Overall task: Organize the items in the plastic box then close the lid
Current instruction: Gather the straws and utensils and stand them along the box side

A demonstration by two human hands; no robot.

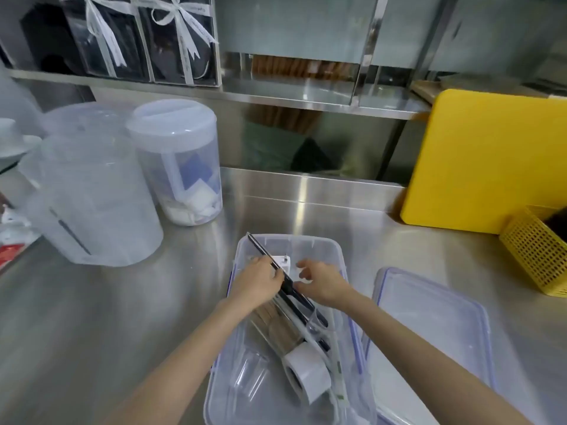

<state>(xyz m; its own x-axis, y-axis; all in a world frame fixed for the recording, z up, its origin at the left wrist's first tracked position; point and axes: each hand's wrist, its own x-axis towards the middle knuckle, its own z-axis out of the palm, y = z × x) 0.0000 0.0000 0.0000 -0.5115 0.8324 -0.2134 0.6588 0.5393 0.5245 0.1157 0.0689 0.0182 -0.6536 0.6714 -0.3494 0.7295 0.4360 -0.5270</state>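
Observation:
A clear plastic box (310, 245) stands open on the steel counter in front of me. Inside lie a white tape roll (306, 374), a clear packet of brown sticks (276, 325) and other small clear items. A long thin black flat item (267, 256) slants across the box from its far left corner. My left hand (256, 280) grips that black item near its middle. My right hand (319, 282) hovers just right of it, fingers spread over a small white object, holding nothing that I can see. The lid (435, 326) lies flat to the right of the box.
Two large translucent lidded containers (92, 191) (179, 162) stand at the left. A yellow cutting board (487, 157) leans at the back right, with a yellow perforated basket (535, 256) in front of it. A steel shelf with ribboned clear boxes (138, 38) runs behind.

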